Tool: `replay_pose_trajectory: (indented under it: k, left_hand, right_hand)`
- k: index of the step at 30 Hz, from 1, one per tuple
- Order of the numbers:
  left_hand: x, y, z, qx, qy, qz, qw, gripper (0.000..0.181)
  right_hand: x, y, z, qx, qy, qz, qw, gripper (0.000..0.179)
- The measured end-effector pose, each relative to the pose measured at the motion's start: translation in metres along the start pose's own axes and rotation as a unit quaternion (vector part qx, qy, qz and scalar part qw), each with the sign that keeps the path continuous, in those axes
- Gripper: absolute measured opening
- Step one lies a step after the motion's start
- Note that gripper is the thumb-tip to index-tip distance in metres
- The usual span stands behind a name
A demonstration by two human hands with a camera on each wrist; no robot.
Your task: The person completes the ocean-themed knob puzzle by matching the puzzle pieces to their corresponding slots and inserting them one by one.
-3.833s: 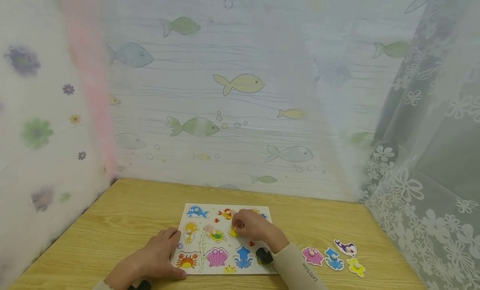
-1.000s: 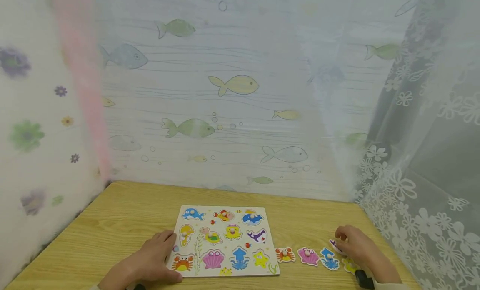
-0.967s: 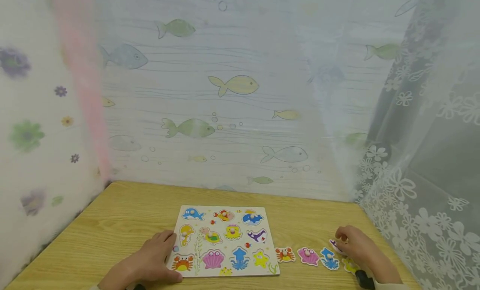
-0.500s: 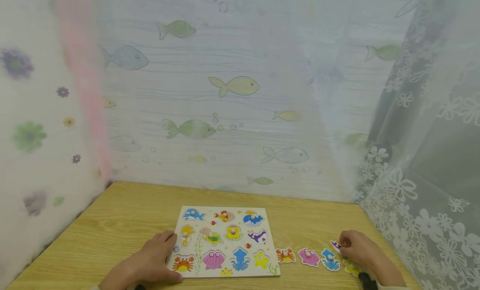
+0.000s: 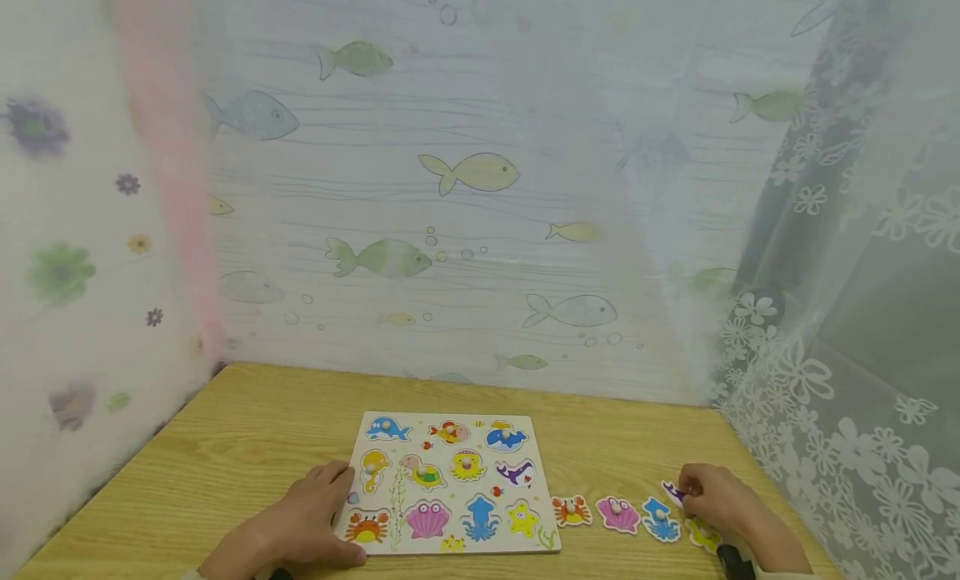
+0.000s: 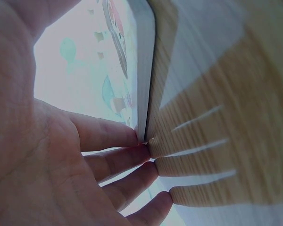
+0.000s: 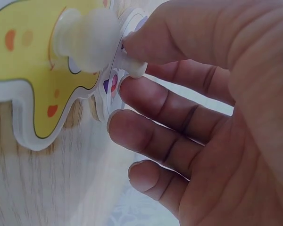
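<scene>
A knobbed puzzle board (image 5: 442, 545) with printed sea animals lies on the table. My left hand (image 5: 300, 517) rests at its left side, fingers extended; in the left wrist view the fingertips (image 6: 127, 134) touch the board's edge and the tabletop. On the right, my right hand (image 5: 723, 497) pinches the knob (image 7: 137, 68) of a purple whale puzzle piece (image 5: 672, 492) between thumb and fingers. That piece is partly hidden by the hand. Just beneath the wrist lies a yellow starfish piece (image 5: 701, 534), close up in the right wrist view.
Left of the whale piece, a row holds a squid piece (image 5: 661, 520), a pink shell piece (image 5: 618, 514) and a crab piece (image 5: 572, 511), the last close to the board. Knobbed pieces, such as the octopus (image 5: 467, 464), sit in the board. A fish-printed curtain (image 5: 480, 313) hangs behind the table.
My right hand has gone from the octopus piece on the board to the loose pieces on the right. In the last second it lowered slightly, fingers closing on the whale's knob. The left hand stays.
</scene>
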State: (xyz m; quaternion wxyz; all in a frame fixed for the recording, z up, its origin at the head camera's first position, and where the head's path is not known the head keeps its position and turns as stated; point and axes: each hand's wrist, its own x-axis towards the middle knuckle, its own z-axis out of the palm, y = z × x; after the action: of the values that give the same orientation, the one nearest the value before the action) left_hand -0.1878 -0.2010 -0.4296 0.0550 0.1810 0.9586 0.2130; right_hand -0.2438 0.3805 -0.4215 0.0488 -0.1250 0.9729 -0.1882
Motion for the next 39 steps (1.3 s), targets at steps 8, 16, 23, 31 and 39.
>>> replay_pose_trajectory:
  k: [8, 16, 23, 31, 39]
  left_hand:
    - [0.0, 0.0, -0.001, 0.001, -0.008, -0.004, 1.0, 0.115]
    - [0.0, -0.001, 0.0, 0.002, -0.005, -0.005, 1.0, 0.115]
    - [0.0, -0.001, 0.0, 0.002, -0.006, -0.002, 1.0, 0.115]
    - [0.0, -0.002, 0.0, 0.015, -0.004, -0.003, 0.9999, 0.116]
    - [0.0, -0.002, 0.0, 0.015, -0.004, -0.002, 0.9999, 0.116]
  right_hand:
    - [-0.001, 0.0, 0.0, -0.002, 0.004, -0.002, 1.0, 0.008]
    - [0.002, -0.005, 0.001, -0.009, 0.014, 0.021, 0.9996, 0.011]
    - [0.005, -0.01, 0.0, -0.009, 0.015, -0.032, 0.9993, 0.008]
    - [0.018, -0.031, 0.008, -0.017, 0.014, -0.069, 0.9973, 0.01]
    - [0.031, -0.062, 0.016, -0.007, 0.016, -0.1, 0.9948, 0.012]
